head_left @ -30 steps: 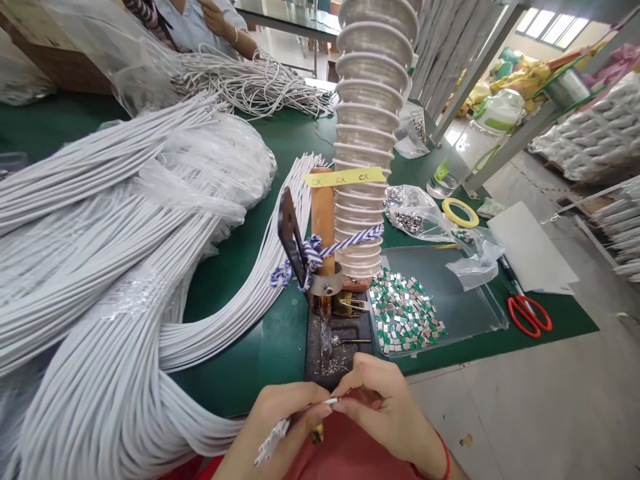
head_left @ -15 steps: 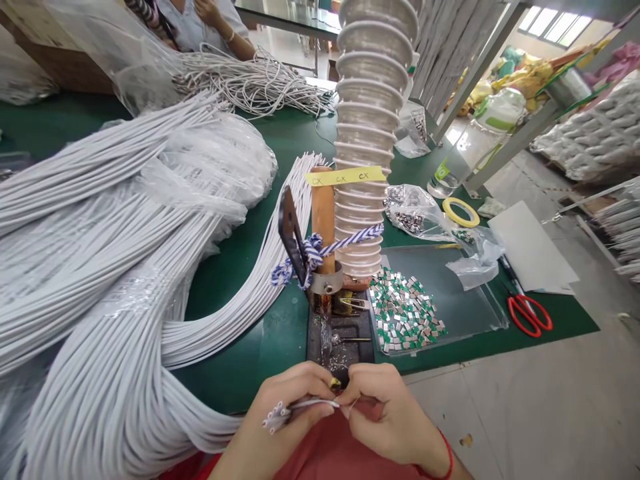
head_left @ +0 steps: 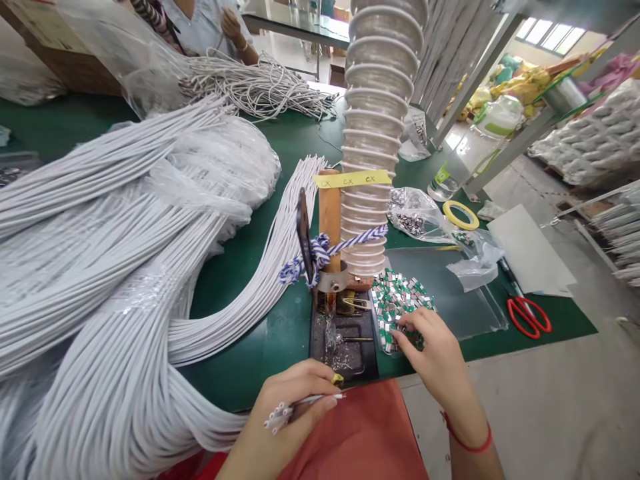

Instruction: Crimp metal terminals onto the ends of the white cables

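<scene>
My left hand (head_left: 295, 407) is closed round a bundle of white cables (head_left: 278, 417), whose cut ends show beside the thumb. Between thumb and forefinger it pinches a single white cable (head_left: 327, 397) with a stripped tip pointing right. My right hand (head_left: 435, 353) is over the near part of a pile of small green-and-silver connectors (head_left: 400, 293). Its thumb and forefinger come together in a pinch at a small connector among the pile; the tips partly hide it. A soldering stand (head_left: 345, 340) with scattered solder bits sits between the hands.
A clear ribbed hose (head_left: 377, 133) rises behind a wooden post (head_left: 330, 227) tied with striped cord. Thick bundles of white cable (head_left: 125, 267) cover the left side. Right lie red scissors (head_left: 529, 317), yellow tape (head_left: 461, 215) and plastic bags (head_left: 415, 213). Another person (head_left: 205, 27) sits opposite.
My right hand has left the cable tip by my left hand and moved right and forward to the connector pile. The left hand still holds the cables in nearly the same place.
</scene>
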The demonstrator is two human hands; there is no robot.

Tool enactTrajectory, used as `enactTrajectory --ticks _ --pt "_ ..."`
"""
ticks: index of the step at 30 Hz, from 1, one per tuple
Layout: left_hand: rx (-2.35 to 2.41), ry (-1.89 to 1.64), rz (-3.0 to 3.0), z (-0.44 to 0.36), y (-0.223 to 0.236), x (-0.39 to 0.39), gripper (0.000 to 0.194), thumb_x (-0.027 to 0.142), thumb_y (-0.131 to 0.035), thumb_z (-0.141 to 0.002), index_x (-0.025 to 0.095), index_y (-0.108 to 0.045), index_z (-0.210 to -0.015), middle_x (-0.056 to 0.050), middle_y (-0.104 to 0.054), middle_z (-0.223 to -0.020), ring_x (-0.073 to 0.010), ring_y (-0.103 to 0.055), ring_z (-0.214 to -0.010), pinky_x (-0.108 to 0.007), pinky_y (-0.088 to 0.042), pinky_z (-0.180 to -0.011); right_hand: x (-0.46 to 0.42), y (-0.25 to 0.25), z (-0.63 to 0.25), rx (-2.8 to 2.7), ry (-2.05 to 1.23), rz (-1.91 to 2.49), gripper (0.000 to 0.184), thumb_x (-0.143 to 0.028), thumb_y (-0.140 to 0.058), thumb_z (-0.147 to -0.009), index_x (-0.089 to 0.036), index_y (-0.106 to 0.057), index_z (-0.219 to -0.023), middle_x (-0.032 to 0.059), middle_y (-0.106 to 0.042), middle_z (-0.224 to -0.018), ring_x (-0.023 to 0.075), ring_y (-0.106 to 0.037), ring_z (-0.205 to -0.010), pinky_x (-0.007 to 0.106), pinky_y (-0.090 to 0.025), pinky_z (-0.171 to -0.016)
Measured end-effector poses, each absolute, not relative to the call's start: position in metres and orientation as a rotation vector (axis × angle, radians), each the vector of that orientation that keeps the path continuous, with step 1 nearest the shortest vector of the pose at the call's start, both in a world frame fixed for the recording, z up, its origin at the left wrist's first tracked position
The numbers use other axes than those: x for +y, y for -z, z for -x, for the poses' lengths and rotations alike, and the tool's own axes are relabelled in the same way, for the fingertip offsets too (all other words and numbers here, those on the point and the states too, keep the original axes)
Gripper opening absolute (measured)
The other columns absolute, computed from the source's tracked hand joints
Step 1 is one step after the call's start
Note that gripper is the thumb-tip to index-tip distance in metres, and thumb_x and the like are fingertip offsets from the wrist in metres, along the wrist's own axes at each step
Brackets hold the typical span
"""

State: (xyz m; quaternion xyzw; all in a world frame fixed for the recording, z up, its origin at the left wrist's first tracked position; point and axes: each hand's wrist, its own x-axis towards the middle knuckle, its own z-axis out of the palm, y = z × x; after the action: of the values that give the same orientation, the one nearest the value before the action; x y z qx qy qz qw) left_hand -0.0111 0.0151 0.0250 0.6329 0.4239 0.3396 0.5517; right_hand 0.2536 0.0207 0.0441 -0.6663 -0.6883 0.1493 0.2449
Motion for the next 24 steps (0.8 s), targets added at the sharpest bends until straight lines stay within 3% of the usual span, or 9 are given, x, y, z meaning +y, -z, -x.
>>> enactTrajectory --ticks 3,14,19,24 --pt "1.004 -0.785 -1.490 0.0106 -0.0248 0.0150 0.014 0.018 -0.069 -0.087 0.023 -0.081 -0.081 -0.005 -0.074 -0.090 -0.0182 -0.071 -0.079 -0.025 -0.056 -0.079 0.0212 -0.0382 -0.2526 -1.884 -0.410 1.838 0.015 -0.020 -0.058 -0.092 -0.021 -0.053 -0.077 0.0039 -0.058 -0.080 0.0254 -0.055 -0.080 0.034 -0.042 -0.069" --pt "0.996 -0.779 -1.499 0.0110 -0.0230 0.0132 0.016 0.019 -0.065 -0.089 0.024 -0.080 -0.084 -0.005 -0.073 -0.092 -0.0185 -0.073 -0.083 -0.025 -0.056 -0.080 0.0186 -0.0399 -0.2513 -1.807 -0.423 1.832 0.017 -0.018 -0.051 -0.094 -0.023 -0.049 -0.077 0.0022 -0.059 -0.077 0.0244 -0.056 -0.077 0.034 -0.041 -0.070" --pt "1.011 -0.802 -1.519 0.0097 -0.0217 0.0134 0.016 0.017 -0.066 -0.088 0.023 -0.080 -0.083 -0.005 -0.074 -0.092 -0.0181 -0.072 -0.080 -0.024 -0.057 -0.078 0.0196 -0.0375 -0.2528 -1.813 -0.425 1.855 0.009 -0.021 -0.053 -0.092 -0.023 -0.054 -0.084 0.0050 -0.061 -0.085 0.0269 -0.056 -0.084 0.035 -0.042 -0.073" --pt "1.021 -0.814 -1.548 0.0093 -0.0248 0.0146 0.016 0.016 -0.067 -0.088 0.023 -0.081 -0.083 -0.005 -0.074 -0.091 -0.0172 -0.071 -0.079 -0.022 -0.056 -0.077 0.0225 -0.0434 -0.2589 -1.803 -0.524 1.834 0.017 -0.022 -0.051 -0.093 -0.023 -0.051 -0.076 0.0032 -0.059 -0.080 0.0252 -0.054 -0.080 0.035 -0.040 -0.073"
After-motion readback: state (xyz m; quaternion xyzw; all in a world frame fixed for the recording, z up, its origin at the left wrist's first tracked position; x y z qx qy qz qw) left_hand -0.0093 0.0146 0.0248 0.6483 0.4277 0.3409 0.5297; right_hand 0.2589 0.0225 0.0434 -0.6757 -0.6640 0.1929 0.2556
